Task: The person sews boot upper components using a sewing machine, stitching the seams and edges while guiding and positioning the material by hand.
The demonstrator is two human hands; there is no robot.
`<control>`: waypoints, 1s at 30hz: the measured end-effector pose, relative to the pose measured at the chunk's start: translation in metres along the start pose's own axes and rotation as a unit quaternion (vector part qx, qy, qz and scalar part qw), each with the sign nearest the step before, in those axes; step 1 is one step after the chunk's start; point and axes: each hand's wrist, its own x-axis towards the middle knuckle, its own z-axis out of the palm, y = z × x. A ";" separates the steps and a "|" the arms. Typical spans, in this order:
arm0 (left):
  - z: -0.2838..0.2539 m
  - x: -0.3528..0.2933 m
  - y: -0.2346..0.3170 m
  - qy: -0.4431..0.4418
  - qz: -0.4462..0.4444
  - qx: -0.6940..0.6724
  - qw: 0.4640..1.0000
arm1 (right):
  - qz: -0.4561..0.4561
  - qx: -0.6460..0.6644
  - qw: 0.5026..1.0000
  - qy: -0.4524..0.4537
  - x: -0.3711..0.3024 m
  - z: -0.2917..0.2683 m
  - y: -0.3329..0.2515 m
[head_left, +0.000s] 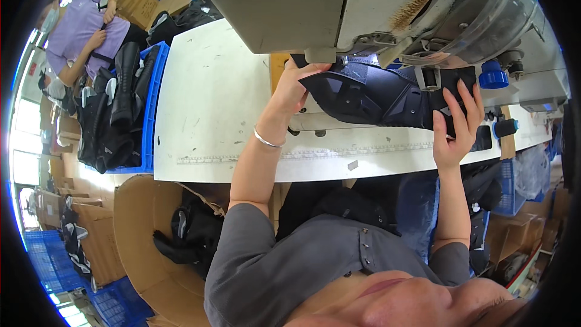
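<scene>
A dark navy shoe upper (381,100) is held under the head of a grey sewing machine (363,6), above the white desk (212,103). Its left end is gripped by the left hand (295,88), whose fingers (315,69) are closed over the upper edge of the piece. The right end is held by the right hand (457,127); its fingers (466,100) are stretched and pressed flat on the material, with the thumb below, so the piece is clamped between them. A thin silver bracelet (266,140) is worn on the left wrist. A measuring strip (242,157) is seen along the front edge of the desk. 2 blue thread spools (493,75) are standing to the right of the machine, near the right hand.

At the left end of the desk, a blue crate (151,109) filled with black boots (124,85) is placed. Behind it, a person in a lilac shirt (82,24) is seated. Below the desk, at the left, an open cardboard box (130,230) with dark pieces inside is seen. More blue crates are found at the lower left (115,303) and at the right under the desk (505,188).
</scene>
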 end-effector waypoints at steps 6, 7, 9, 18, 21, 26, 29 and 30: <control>0.000 -0.004 -0.003 0.010 0.014 -0.007 1.000 | -0.069 0.006 0.998 0.011 0.005 0.003 0.014; 0.000 -0.007 -0.002 0.010 0.034 -0.002 0.999 | -0.053 0.009 0.998 0.014 0.011 0.009 0.020; 0.005 -0.017 -0.001 -0.004 0.090 0.053 0.995 | -0.064 0.123 0.988 0.063 0.026 0.026 0.040; 0.031 -0.121 -0.002 0.059 0.504 0.638 0.580 | 0.152 0.115 0.982 0.003 0.027 0.123 0.170; 0.041 -0.108 0.005 0.079 0.407 0.775 0.477 | 0.164 0.165 0.970 -0.070 0.042 0.125 0.110; 0.043 -0.081 0.008 0.102 0.514 0.712 0.467 | -0.006 0.296 0.953 -0.058 0.022 0.091 -0.016; 0.043 -0.079 0.005 0.078 0.517 0.694 0.495 | -0.096 0.167 0.975 -0.114 0.010 0.090 -0.023; 0.044 -0.079 0.004 0.080 0.520 0.697 0.488 | -0.061 0.151 0.980 -0.118 0.012 0.097 -0.016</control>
